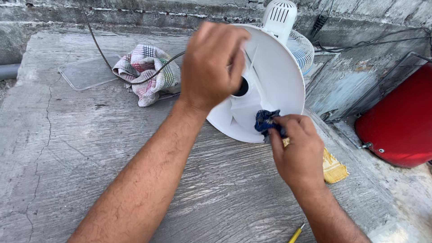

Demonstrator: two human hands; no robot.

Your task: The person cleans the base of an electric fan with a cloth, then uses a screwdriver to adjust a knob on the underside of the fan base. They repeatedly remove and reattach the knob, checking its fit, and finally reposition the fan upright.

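Both hands grip — left (211,63) clutches smooth white plastic fan base (274,81), right (299,148) pinches crumpled blue rag (265,121).

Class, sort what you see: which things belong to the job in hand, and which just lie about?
In use: left hand, white fan base, right hand, blue rag.
Lying about: checked cloth, clear lid, red tank, yellow sponge.

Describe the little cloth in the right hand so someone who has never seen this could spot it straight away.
Start at the round white plastic fan base tilted up on the grey concrete slab. At its lower rim, the right hand pinches a crumpled dark blue rag. Unlike the plaid cloth behind, it is small and plain.
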